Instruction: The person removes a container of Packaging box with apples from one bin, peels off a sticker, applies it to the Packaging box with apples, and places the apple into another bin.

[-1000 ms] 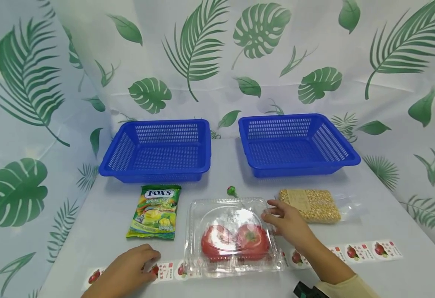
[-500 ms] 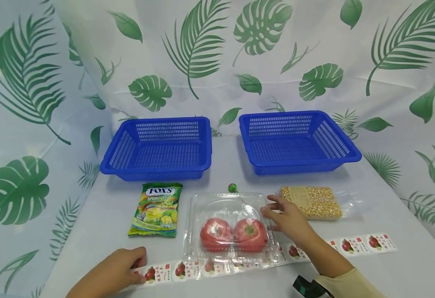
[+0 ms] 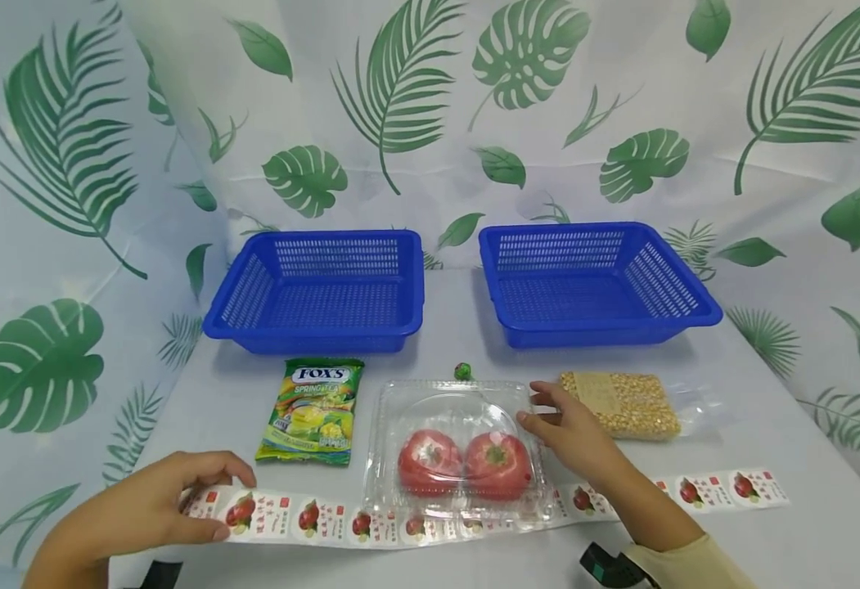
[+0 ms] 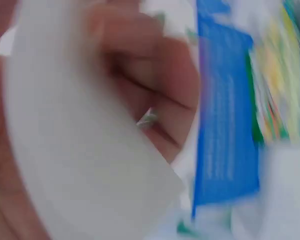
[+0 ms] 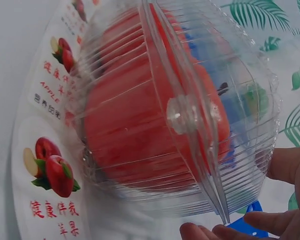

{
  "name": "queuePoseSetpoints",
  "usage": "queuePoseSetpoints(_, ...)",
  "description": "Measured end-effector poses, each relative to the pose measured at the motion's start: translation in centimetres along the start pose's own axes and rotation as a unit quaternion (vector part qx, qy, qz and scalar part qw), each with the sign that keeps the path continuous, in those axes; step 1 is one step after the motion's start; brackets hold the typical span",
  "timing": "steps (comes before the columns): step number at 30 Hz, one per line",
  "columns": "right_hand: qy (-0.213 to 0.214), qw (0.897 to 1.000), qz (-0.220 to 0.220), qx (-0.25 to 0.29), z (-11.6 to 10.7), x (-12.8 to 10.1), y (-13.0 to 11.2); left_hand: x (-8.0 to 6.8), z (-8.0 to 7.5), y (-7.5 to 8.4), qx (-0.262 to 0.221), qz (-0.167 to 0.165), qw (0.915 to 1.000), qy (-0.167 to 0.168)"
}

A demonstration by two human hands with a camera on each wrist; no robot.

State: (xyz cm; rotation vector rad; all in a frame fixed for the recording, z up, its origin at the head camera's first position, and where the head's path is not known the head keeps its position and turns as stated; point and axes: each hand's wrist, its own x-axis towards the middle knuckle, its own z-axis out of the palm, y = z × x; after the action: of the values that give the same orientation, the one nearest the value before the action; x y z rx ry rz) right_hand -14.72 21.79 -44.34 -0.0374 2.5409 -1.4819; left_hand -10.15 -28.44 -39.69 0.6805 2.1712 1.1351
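Note:
A strip of apple stickers (image 3: pixel 319 521) runs across the front of the table, passing by the clear plastic clamshell box (image 3: pixel 466 401). Its left end is pinched between the thumb and fingers of my left hand (image 3: pixel 142 507). In the left wrist view the pale back of the sticker strip (image 4: pixel 85 145) curves across the palm, blurred. Two tomatoes (image 3: pixel 498 465) sit inside the closed clamshell box. My right hand (image 3: pixel 573 429) rests at the box's right side, fingertips against its edge, thumb and forefinger apart. The right wrist view shows the box's ribbed side and the fingers (image 5: pixel 275 220) beside its rim.
A green and yellow FOX'S candy bag (image 3: pixel 312 411) lies left of the box. On the right is a clear pack of yellow kernels (image 3: pixel 639 401). A small green lollipop (image 3: pixel 462 371) lies behind the box. Two blue baskets (image 3: pixel 312 335) (image 3: pixel 599 335) stand at the back.
My left hand has moved left and now holds the strip's end, with more stickers showing on that side. The right hand stays at the box.

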Motion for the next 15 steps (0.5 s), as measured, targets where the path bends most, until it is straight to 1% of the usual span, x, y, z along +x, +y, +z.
queuePoseSetpoints(2, 0.002, 1.000, -0.004, -0.002, -0.3, 0.0, -0.1, 0.9, 0.0, 1.2, -0.010, 0.061, 0.9981, -0.001)
queuePoseSetpoints(3, 0.003, 1.000, -0.005, 0.003, -0.3, 0.0, -0.1, 1.3, 0.1, 1.6, -0.010, 0.081, 0.9967, -0.003)
queuePoseSetpoints(6, 0.005, 1.000, -0.004, 0.028, -0.3, -0.1, 0.1, 2.4, 0.5, 2.1, -0.018, 0.111, 0.9936, -0.011)
queuePoseSetpoints(9, 0.010, 0.999, -0.003, 0.044, 0.0, -0.1, 0.3, 3.2, 1.0, 1.8, -0.015, 0.146, 0.9891, -0.007)
queuePoseSetpoints(12, 0.018, 0.999, -0.003, 0.029, 0.3, -0.1, 0.3, 4.3, 1.8, 1.7, -0.044, 0.191, 0.9804, -0.023)
queuePoseSetpoints(15, 0.020, 1.000, -0.002, 0.012, 0.3, 0.0, 0.3, 5.6, 2.6, 2.3, -0.071, 0.231, 0.9689, -0.052)
